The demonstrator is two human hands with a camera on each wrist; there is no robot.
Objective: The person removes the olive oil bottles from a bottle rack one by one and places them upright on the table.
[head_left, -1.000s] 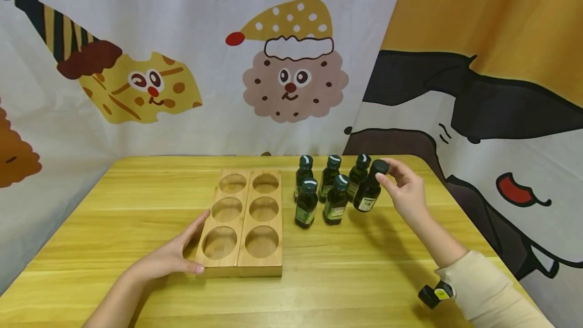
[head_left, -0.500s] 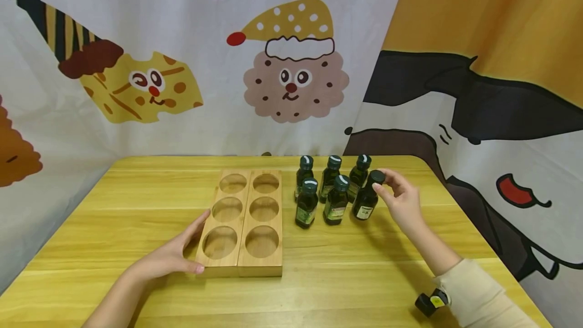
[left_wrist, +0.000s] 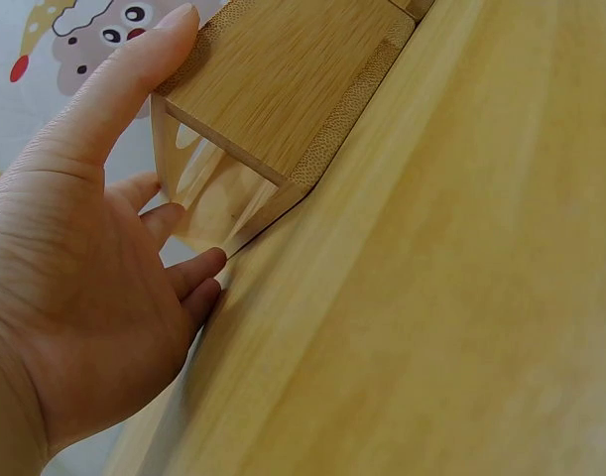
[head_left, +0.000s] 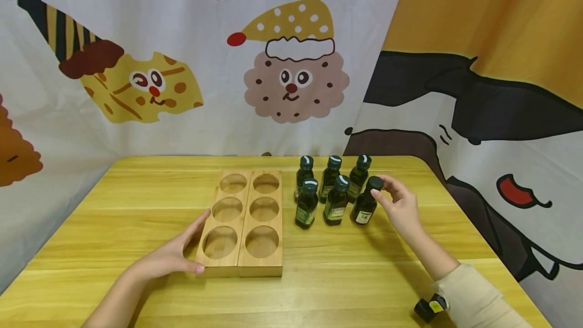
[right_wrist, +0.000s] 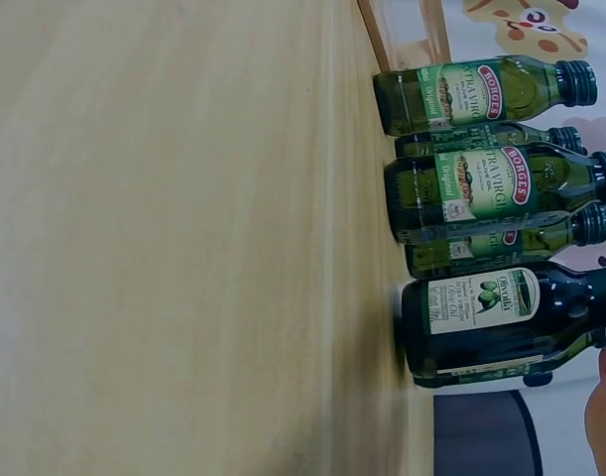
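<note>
The right hand pinches the black cap of a dark bottle, which stands on the wooden table at the right end of the front row of a group of six small green bottles. The left hand, fingers straight, rests against the near left corner of a wooden tray with six round holes, just left of the bottles

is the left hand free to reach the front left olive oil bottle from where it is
Probably yes. The left hand rests on the wooden tray, holding nothing; the front left olive oil bottle stands just past the tray's right edge, nothing blocking above the low tray.
</note>
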